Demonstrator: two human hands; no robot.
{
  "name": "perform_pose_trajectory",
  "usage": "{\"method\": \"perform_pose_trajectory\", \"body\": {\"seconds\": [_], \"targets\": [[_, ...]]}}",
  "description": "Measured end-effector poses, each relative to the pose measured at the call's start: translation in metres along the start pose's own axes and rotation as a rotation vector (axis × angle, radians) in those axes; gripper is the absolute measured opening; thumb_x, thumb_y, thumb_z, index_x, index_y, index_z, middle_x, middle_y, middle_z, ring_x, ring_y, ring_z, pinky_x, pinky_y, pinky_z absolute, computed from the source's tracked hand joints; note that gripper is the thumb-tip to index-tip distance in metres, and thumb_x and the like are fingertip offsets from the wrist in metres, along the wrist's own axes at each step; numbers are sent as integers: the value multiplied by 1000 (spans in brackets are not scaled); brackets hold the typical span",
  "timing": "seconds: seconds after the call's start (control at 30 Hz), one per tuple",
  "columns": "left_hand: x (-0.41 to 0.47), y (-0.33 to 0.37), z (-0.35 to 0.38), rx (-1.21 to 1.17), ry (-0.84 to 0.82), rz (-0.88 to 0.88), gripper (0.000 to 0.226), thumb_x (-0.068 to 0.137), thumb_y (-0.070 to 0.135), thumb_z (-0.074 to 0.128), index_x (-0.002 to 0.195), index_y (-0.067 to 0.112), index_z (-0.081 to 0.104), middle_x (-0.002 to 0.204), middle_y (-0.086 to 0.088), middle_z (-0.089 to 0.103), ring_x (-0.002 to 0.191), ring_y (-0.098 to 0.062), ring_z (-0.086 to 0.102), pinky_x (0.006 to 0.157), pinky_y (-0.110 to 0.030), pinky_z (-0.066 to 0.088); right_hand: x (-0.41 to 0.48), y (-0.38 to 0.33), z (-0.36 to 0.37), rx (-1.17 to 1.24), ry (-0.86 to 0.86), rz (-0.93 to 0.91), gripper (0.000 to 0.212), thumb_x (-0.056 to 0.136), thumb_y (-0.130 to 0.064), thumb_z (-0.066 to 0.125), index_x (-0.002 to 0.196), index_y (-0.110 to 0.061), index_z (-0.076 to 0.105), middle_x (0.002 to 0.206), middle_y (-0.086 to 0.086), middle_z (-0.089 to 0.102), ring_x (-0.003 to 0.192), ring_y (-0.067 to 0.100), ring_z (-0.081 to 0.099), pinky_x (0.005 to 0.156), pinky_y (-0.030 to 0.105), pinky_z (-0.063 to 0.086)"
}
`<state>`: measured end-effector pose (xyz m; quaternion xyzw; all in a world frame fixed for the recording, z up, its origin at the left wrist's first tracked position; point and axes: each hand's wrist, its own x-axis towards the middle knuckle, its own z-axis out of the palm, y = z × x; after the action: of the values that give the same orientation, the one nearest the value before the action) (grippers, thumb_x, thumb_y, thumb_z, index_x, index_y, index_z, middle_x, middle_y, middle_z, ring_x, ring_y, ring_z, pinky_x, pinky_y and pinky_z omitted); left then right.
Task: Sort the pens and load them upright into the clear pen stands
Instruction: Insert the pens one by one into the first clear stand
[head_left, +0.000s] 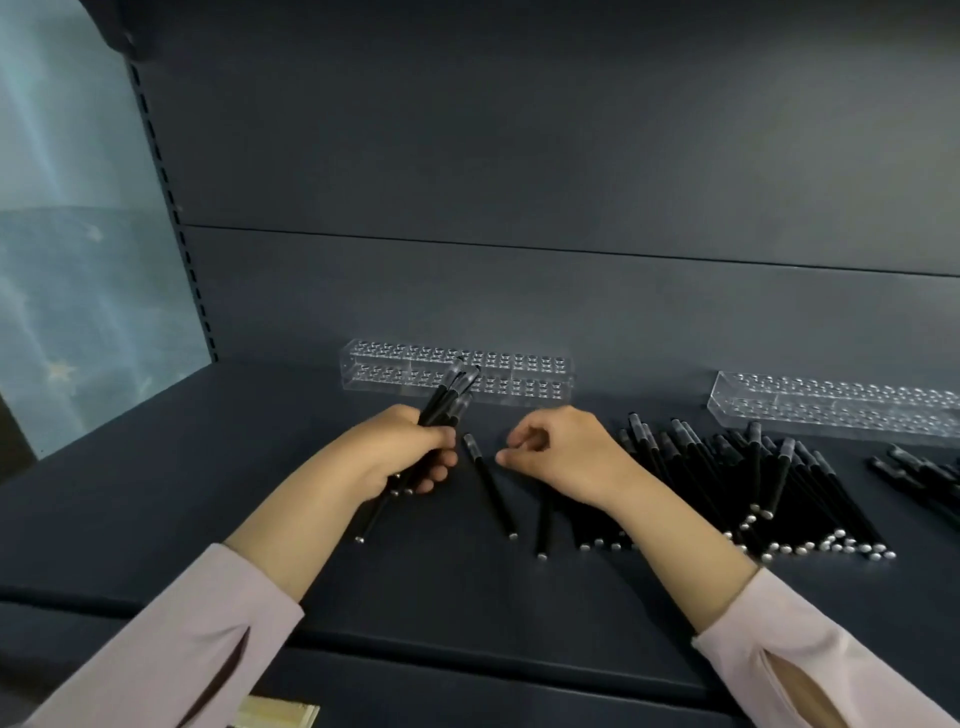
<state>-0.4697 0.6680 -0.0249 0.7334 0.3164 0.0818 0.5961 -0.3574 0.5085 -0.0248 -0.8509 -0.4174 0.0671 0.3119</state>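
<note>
Left hand (410, 457), fingers clamped on a splayed bundle of pens (448, 400) before the clear stand (519, 371) at the shelf's (208, 493) back edge; right hand (563, 452), fingers loosely curled and empty, nears a loose pen (489, 486), and adding it risks the bundle slipping.

We record a dark shelf (156, 519), a slotted upright (171, 208) at left, a pale blue panel (67, 260) beyond it, and a yellowish object (275, 714) below.

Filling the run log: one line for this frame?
phase: gathering pens | left hand: grips pen bundle | right hand: holds nothing, beside loose pen | pen pile: lying flat | left stand, right stand: empty
</note>
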Motion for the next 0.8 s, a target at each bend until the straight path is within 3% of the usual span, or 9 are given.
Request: {"method": "perform_pose_trajectory", "body": {"seconds": [0.1,0.17,0.27,0.4,0.53,0.6,0.7,0.8], "targets": [[7,-1,-20,-128,-55,14,8,97,12,59,99,5,62,62,-2,72,47,-9,63,42,-21,50,7,-23,20,-87,-55,104,45,72,-44,80,102,-13,67,96,-1,66,91,13,63,81,23,51],[10,-1,-33,-169,-79,25,8,97,12,59,102,5,62,67,-3,74,49,-9,65,43,-21,51,13,-35,31,-135,-55,155,43,74,-33,81,104,-6,67,101,6,68,95,20,64,87,33,52],[17,-3,-57,-222,-93,45,6,97,12,60,101,9,62,67,-1,74,49,-8,64,43,-21,50,21,-43,39,-110,-30,212,24,78,-16,73,99,-5,70,99,7,70,93,20,64,83,29,52],[33,-12,-91,-285,-61,110,8,95,16,62,103,12,62,69,3,74,50,-6,61,43,-21,47,32,-53,42,261,101,224,10,84,-9,66,94,-13,66,82,-1,61,81,15,57,66,20,43],[54,-24,-120,-473,71,229,7,97,17,61,101,12,62,71,2,72,49,-5,59,43,-20,46,54,-78,43,488,289,123,34,90,-9,63,122,-12,51,94,8,60,71,12,54,62,22,47],[63,-24,-132,-602,98,282,10,97,16,59,104,8,61,71,1,72,52,-7,60,45,-21,48,67,-94,44,612,395,3,49,92,-8,61,133,-24,41,95,9,64,64,10,57,60,19,51],[73,-22,-146,-748,82,322,18,97,16,59,111,5,59,73,0,73,57,-9,65,49,-23,52,92,-118,46,651,559,-165,58,93,-6,57,131,-44,35,96,9,69,73,15,64,73,29,58],[79,-23,-154,-773,15,306,19,96,19,60,111,7,62,80,-3,75,62,-16,70,51,-27,56,121,-135,53,590,671,-242,53,94,-8,55,131,-41,38,94,5,70,74,14,65,74,29,57]]}}
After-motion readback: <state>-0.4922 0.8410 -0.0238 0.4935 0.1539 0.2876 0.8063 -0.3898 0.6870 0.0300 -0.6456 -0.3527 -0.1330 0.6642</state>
